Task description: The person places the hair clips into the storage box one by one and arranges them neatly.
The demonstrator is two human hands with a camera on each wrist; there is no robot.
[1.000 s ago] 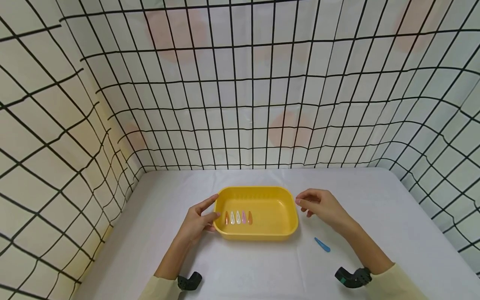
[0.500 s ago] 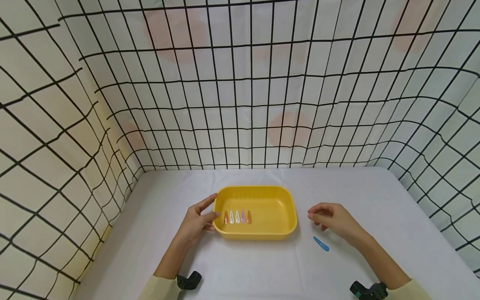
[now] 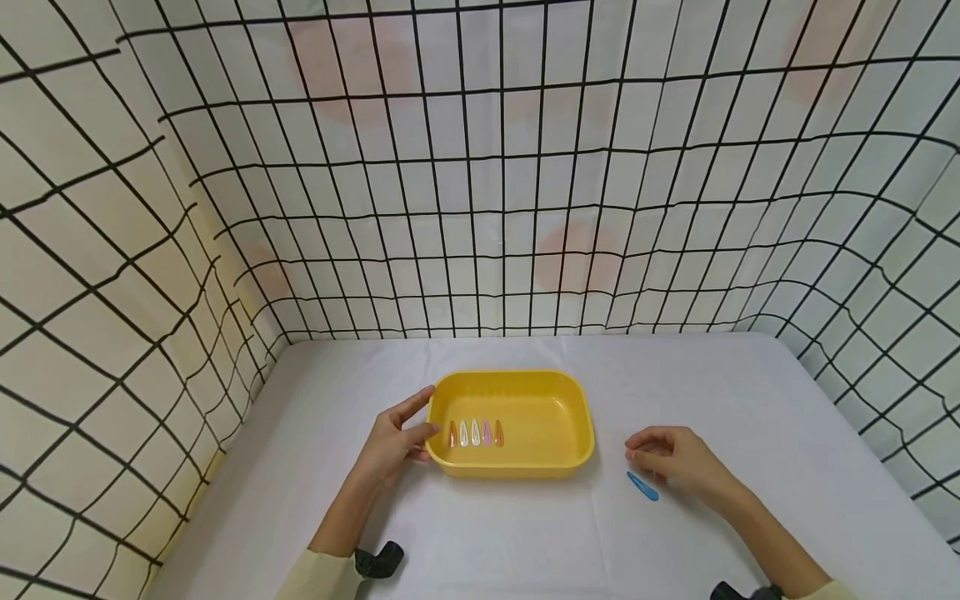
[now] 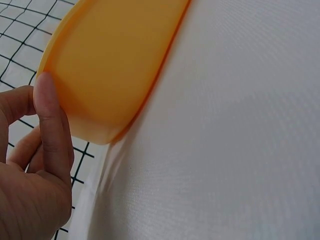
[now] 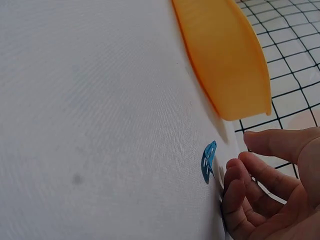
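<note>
At the left end of the yellow tray, my left hand pinches the rim, thumb over the edge and fingers outside. Several snap hair clips lie in a row inside the tray's left half: an orange clip, two white ones, a pink clip and another orange one. A blue snap hair clip rests on the cloth to the right of the tray. Just above and beside it is my right hand, fingers loosely bent, thumb apart from them in the right wrist view, holding nothing.
White cloth covers the table. A black wire grid with white sheeting behind it stands along the back and both sides. Black cameras sit on the wrists.
My right hand has drawn away from the tray's right edge, back and to the right, down beside the blue hair clip. The left hand, tray and clips stay essentially in place.
</note>
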